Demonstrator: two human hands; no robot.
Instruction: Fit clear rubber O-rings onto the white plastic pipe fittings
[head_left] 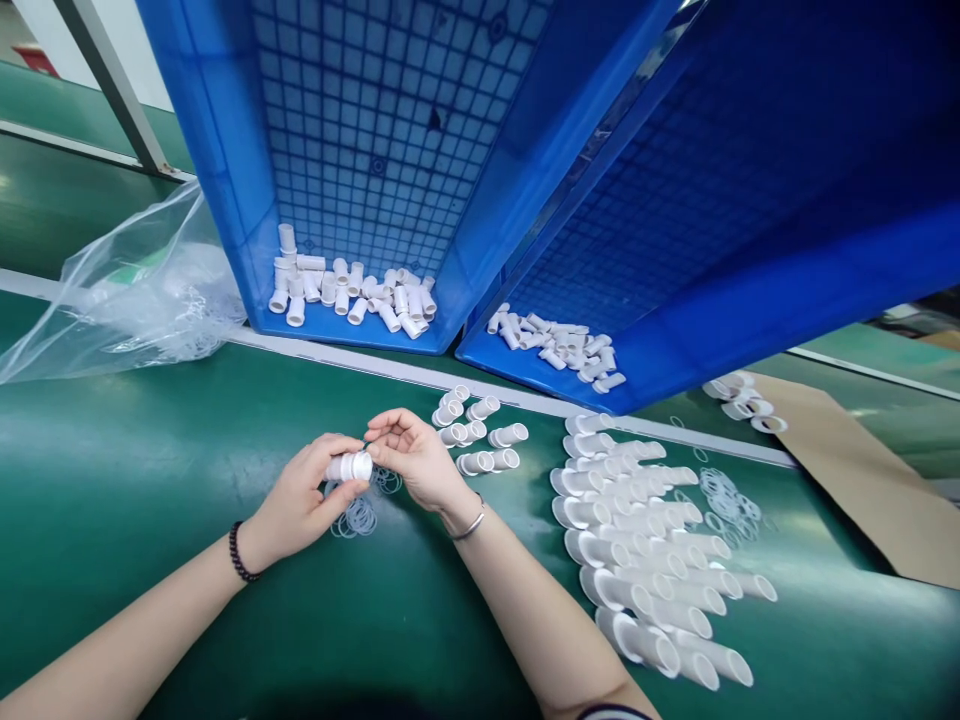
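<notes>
My left hand point(304, 497) is closed around a short white plastic tube point(351, 466), held sideways above the green belt point(135, 480). My right hand point(412, 455) pinches at the tube's open end with its fingertips; what it pinches is too small to make out. Under both hands lies a small heap of thin clear rings point(358, 516). Just right of my right hand sit several loose white tubes point(480, 432). Further right, many white tubes point(645, 545) lie in stacked rows.
Two blue crates point(225, 180) point(750, 290) stand tilted at the belt's far side, each with several white tubes at its lower edge. A clear plastic bag point(127, 300) lies at left. More clear rings point(724, 495) and brown cardboard point(862, 480) are at right.
</notes>
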